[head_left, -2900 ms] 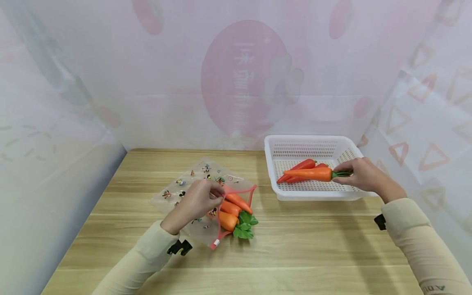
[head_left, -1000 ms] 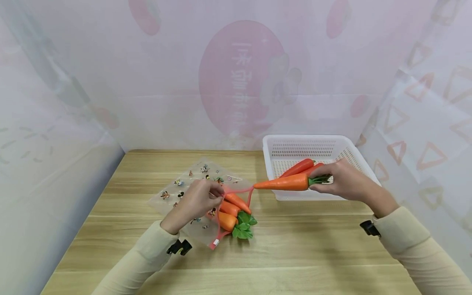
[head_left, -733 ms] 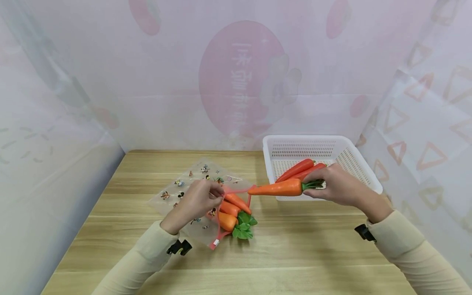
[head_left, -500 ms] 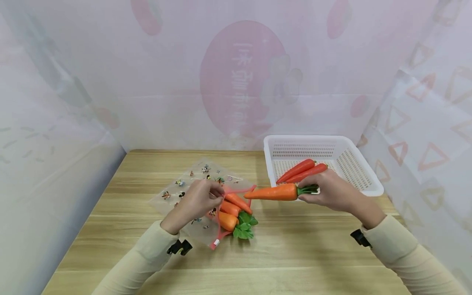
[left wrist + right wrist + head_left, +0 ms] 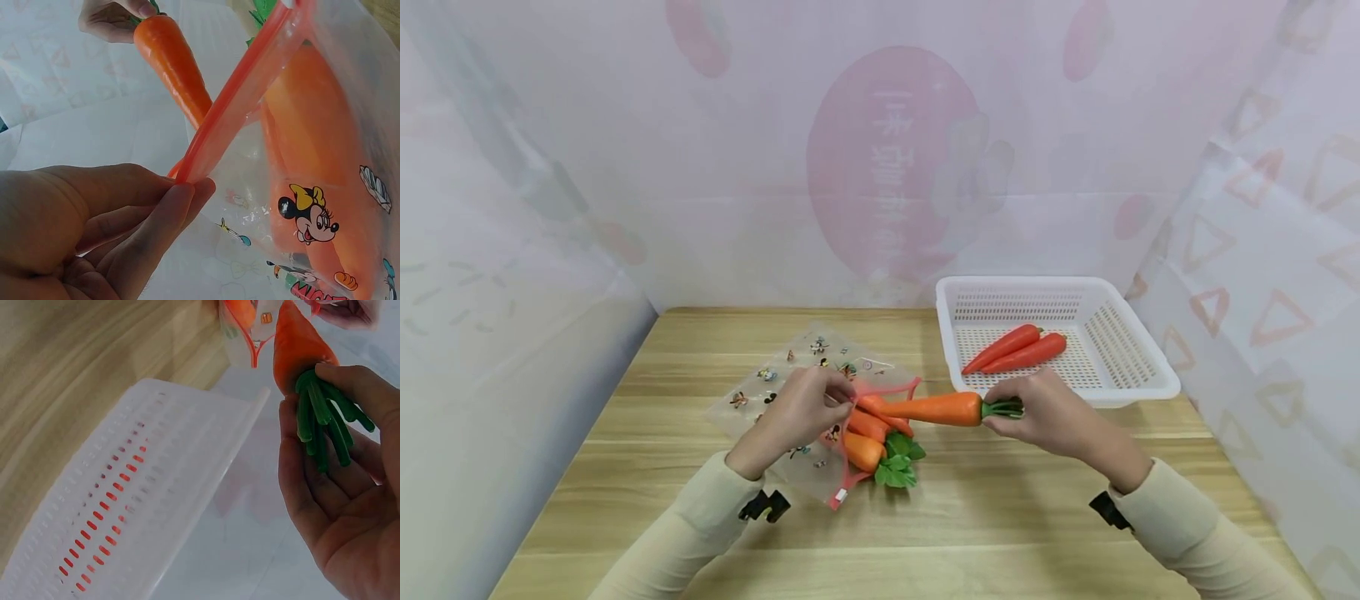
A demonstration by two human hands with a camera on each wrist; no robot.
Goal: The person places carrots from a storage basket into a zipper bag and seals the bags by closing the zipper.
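Note:
My right hand [image 5: 1037,414] holds an orange carrot [image 5: 932,408] by its green stem [image 5: 322,419], the tip pointing left into the mouth of a clear zip bag [image 5: 790,392] printed with cartoons. My left hand [image 5: 801,408] pinches the bag's red zip edge [image 5: 247,94] and keeps the mouth lifted. Carrots with green leaves [image 5: 868,437] lie inside the bag. In the left wrist view the held carrot [image 5: 175,65] reaches the bag's rim.
A white perforated basket [image 5: 1120,367] stands at the back right of the wooden table [image 5: 1000,517] with two carrots [image 5: 1018,350] in it. Printed plastic sheeting walls the table on three sides.
My right hand has lifted a carrot out of the basket and carried it left and down to the bag's mouth. The left hand has stayed on the zip edge.

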